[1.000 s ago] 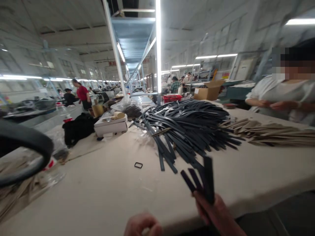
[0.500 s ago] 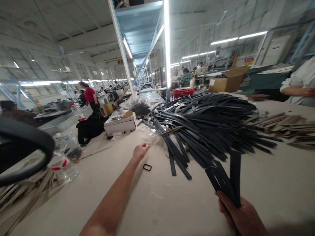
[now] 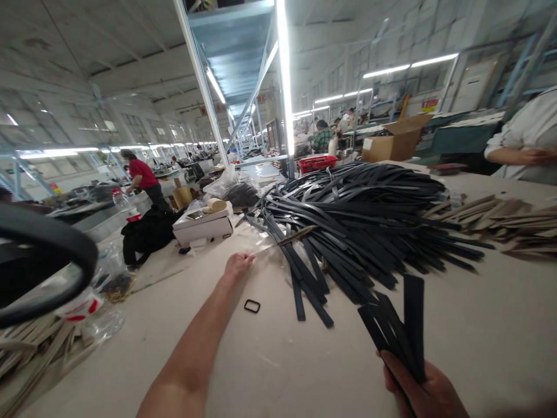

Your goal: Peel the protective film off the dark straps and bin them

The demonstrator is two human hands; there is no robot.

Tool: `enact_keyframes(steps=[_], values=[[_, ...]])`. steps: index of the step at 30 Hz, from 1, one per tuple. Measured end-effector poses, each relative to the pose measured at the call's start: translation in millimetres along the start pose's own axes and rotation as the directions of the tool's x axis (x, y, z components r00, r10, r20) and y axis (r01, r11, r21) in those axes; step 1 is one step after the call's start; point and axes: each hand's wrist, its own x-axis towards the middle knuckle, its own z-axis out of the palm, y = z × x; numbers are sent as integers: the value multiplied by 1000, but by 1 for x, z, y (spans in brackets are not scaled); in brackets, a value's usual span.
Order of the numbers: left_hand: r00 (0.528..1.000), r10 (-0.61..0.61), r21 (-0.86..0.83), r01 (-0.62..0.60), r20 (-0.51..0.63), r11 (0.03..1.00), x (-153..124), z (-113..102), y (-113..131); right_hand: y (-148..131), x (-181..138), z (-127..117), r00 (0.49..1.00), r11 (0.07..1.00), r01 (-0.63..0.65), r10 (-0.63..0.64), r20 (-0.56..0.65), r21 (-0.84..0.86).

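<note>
My left hand [image 3: 239, 264] is closed at the far end of my stretched arm, pinching the edge of a clear plastic bag [image 3: 263, 248]. The plastic runs taut from my fingers toward a large heap of black straps [image 3: 348, 215] and goes partly under it. Nearer to me, a small black rectangular ring buckle [image 3: 252, 306] lies flat on the table. Several loose black straps [image 3: 394, 325] are gripped in my right hand [image 3: 418, 377], their flat ends fanned out upward toward the heap.
Brown strips [image 3: 509, 223] are piled at the right, before a person in a white sleeve [image 3: 524, 142]. A white box [image 3: 203, 226], black cloth [image 3: 145, 229] and plastic bottle [image 3: 98, 316] stand left. A dark curved bar [image 3: 65, 238] blocks the left edge.
The plastic bag now stretches tight between my left hand and the strap heap. My right hand still holds the straps. The whole view has shifted slightly.
</note>
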Motion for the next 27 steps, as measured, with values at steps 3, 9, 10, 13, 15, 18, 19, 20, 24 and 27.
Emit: enact_keyframes(steps=[3,9,10,13,15,18,19,20,24,27], values=[[999,-43,-135,40,-18,990,-37,-42,-23,4,6,-1,999,999,32,-31,44,-20],[987,-162,-355,151,-1,923,-169,-99,-73,2,11,-12,993,995,35,-46,111,94],[983,-182,-369,170,3,914,-194,-100,-78,-2,8,-10,985,988,12,-38,170,152],[977,-212,-397,196,3,897,-261,-88,-83,-17,-13,9,878,961,-111,-24,478,252],[977,-212,-393,190,-13,900,-297,-73,-80,-30,-35,35,722,964,-167,-23,691,206],[978,-206,-320,186,-28,929,-336,-48,-67,-47,-66,79,543,967,-174,-64,837,186],[980,-196,-283,181,-27,942,-346,-42,-61,-52,-72,91,515,964,-175,-82,853,198],[983,-179,-247,168,-25,954,-354,-36,-56,-57,-76,102,503,962,-176,-94,859,208],[998,-57,-98,55,-20,994,-376,-22,-38,-69,-77,118,519,965,-162,-94,850,206],[995,74,147,-64,-63,987,-384,-15,-33,-70,-77,113,551,973,-120,-98,829,196]])
